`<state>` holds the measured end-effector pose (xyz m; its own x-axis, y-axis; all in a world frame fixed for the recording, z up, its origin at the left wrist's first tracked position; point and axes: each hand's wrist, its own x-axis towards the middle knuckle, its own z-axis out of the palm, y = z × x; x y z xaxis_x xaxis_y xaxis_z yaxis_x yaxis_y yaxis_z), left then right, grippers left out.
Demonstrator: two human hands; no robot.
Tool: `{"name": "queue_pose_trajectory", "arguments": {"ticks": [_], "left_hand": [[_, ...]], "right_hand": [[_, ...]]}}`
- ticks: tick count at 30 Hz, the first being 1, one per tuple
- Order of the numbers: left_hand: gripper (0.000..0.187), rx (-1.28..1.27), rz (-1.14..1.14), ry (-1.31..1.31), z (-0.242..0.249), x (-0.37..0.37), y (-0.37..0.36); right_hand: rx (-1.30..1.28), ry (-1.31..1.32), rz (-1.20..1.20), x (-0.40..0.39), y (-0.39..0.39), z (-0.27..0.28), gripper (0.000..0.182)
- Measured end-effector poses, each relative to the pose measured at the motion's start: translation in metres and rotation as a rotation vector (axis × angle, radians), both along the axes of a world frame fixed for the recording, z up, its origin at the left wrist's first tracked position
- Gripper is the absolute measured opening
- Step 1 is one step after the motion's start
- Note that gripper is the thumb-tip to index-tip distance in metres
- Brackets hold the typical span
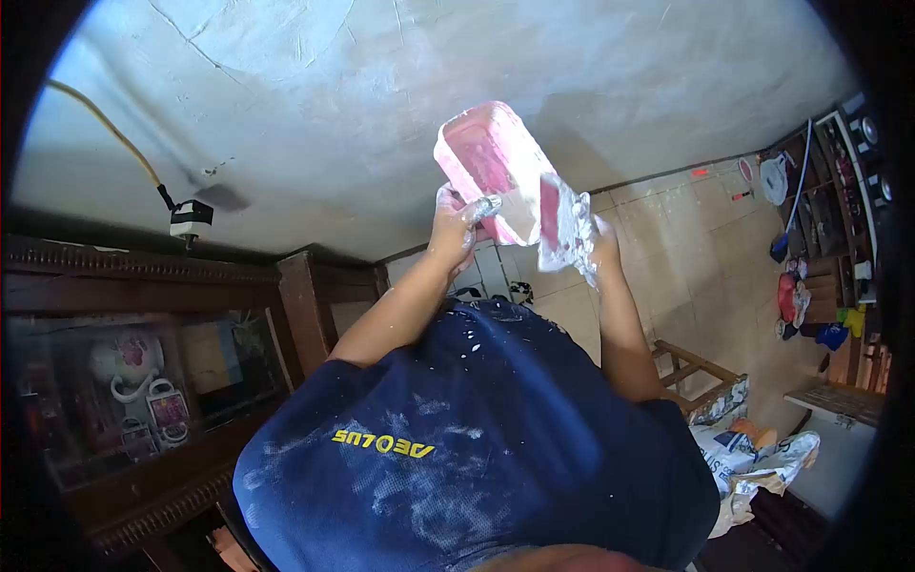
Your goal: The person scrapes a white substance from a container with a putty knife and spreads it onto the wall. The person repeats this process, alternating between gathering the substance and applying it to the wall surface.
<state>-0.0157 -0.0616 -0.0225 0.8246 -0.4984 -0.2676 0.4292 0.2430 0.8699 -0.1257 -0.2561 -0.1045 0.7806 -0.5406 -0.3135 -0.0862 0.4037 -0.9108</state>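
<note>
While raised toward the plastered wall (pixel 591 67), the pink tub (pixel 486 157), rectangular and plaster-smeared, sits gripped in the left hand (pixel 453 224); the right hand (pixel 596 243) clasps a coated trowel (pixel 562 224).

Pink tub (pixel 491 157), tilted, plaster-smeared, apparently part-filled, held overhead

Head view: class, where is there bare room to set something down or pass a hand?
Free: the tiled floor between the right hand with its scraper and the shelves; the white plastered surface between the cable box and the pink tub in the left hand. Crowded: the shelves, the cabinet, the bags by the wooden frame.
</note>
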Motion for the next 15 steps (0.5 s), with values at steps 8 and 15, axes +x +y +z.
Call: {"name": "queue_pose_trajectory", "arguments": {"ticks": [8,15], "left_hand": [[0.054,-0.033,0.072,0.049,-0.005,0.005,-0.01],[0.056,-0.095,0.086,-0.088,0.004,0.032,-0.001]], "right_hand": [[-0.242,0.047,0.235,-0.041,-0.019,0.019,0.021],[-0.063,0.052,0.193,-0.048,-0.065,0.064,0.024]]}}
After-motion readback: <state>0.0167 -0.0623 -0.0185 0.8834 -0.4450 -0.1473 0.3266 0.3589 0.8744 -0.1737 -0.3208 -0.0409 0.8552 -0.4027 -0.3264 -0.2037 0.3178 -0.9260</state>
